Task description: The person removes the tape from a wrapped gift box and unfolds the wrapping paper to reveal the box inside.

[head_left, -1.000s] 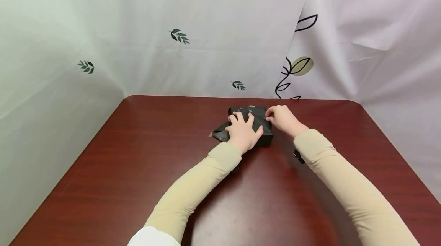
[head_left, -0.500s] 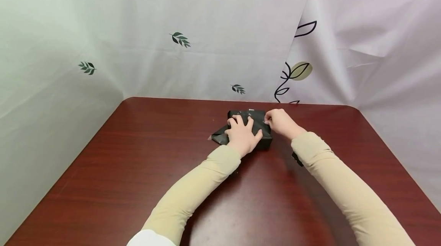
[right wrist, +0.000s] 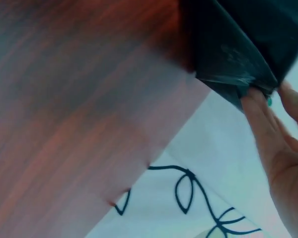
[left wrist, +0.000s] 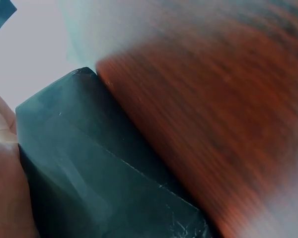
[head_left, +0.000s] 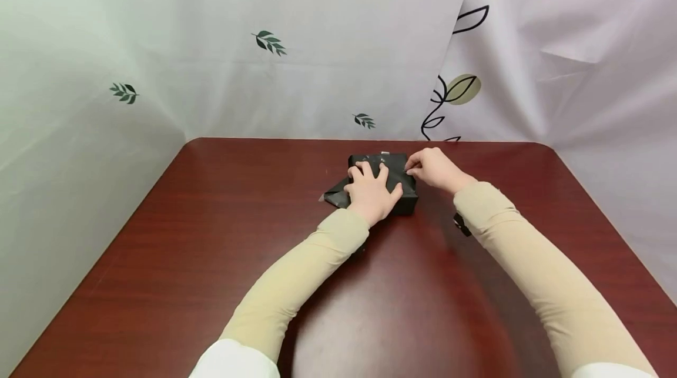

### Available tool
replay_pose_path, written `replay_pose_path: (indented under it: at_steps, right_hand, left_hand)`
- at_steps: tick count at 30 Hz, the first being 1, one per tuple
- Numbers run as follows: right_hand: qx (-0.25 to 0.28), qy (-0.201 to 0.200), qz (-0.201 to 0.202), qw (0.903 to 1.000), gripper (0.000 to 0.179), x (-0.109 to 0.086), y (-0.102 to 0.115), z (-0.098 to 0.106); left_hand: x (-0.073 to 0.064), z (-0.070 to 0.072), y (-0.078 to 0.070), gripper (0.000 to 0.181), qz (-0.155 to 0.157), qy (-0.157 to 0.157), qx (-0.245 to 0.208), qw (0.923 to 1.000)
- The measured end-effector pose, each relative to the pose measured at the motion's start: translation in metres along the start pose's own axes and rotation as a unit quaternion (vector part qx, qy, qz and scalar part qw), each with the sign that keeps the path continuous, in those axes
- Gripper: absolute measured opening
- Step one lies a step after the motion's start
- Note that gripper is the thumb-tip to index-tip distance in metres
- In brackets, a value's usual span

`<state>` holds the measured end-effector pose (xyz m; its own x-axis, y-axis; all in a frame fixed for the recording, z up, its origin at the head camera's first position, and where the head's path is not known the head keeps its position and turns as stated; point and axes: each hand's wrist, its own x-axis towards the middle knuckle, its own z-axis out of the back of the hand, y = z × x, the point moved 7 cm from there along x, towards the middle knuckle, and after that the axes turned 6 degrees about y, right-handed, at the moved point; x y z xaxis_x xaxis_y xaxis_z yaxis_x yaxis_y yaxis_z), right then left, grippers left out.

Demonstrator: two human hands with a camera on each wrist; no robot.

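A box in black wrapping paper (head_left: 404, 206) lies on the table toward its far side. My left hand (head_left: 369, 194) rests on its top with the fingers spread. At the box's left, a pointed paper flap (head_left: 336, 197) sticks out. With thumb and fingertips, my right hand (head_left: 436, 169) pinches the paper at the right end. The right wrist view shows the folded flap (right wrist: 233, 57) there, its tip between the fingers (right wrist: 260, 116) and thumb. In the left wrist view, the smooth paper side (left wrist: 99, 168) fills the lower left, next to part of my hand (left wrist: 5, 183).
The reddish-brown wooden table (head_left: 174, 237) extends to both sides and in front of the box. White cloth (head_left: 317, 84) with a leaf print hangs right behind the table's far edge. A small black device (head_left: 462, 225) sits under my right sleeve.
The head view has tilted a little down and then up. Both hands stay at the box, the left on top and the right pinching at the right end, with only slight finger movement.
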<state>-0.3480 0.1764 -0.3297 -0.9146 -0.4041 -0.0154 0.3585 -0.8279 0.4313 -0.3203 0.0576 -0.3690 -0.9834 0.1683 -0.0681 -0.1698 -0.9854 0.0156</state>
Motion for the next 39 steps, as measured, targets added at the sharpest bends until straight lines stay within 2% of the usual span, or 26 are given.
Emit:
replay_pose_path:
  at_steps: [6,11,15,19,21,23,28,32,39]
  right_hand:
    - [-0.007,0.03,-0.039,0.9988,0.008,0.008,0.007,-0.003]
    - [0.007,0.038,-0.044,0.9983,0.01,0.008,0.003,-0.006]
    - [0.067,0.036,-0.043,0.9962,0.01,0.005,-0.005,-0.003]
    - [0.152,0.052,-0.048,0.9858,0.011,0.001,-0.015,-0.006]
    - [0.206,0.055,-0.047,0.9758,0.012,0.0,-0.019,-0.006]
    - [0.273,0.059,-0.048,0.9591,0.012,0.0,-0.022,-0.009]
    - [0.413,0.063,-0.062,0.9066,0.007,-0.002,-0.028,-0.014]
    - [0.474,0.062,-0.068,0.8757,0.011,-0.004,-0.032,-0.017]
    - [0.543,0.069,-0.08,0.8329,0.017,-0.014,-0.035,-0.026]
  left_hand:
    - [-0.003,0.0,0.003,0.068,0.0,0.006,-0.003,1.0]
    - [-0.003,0.006,0.002,0.068,-0.002,0.005,0.0,1.0]
    - [-0.002,0.014,0.002,0.068,0.001,-0.005,0.004,1.0]
    - [-0.003,0.015,0.001,0.068,-0.002,0.01,0.004,0.9999]
    - [-0.002,0.016,0.002,0.069,-0.002,0.017,0.0,0.9998]
    - [-0.001,0.018,0.003,0.069,0.0,0.024,-0.006,0.9997]
    - [0.003,0.025,0.006,0.068,0.007,0.057,-0.034,0.9977]
    - [0.004,0.031,0.005,0.07,0.02,0.082,-0.04,0.9956]
    - [-0.003,0.031,-0.009,0.076,0.053,0.078,0.007,0.9955]
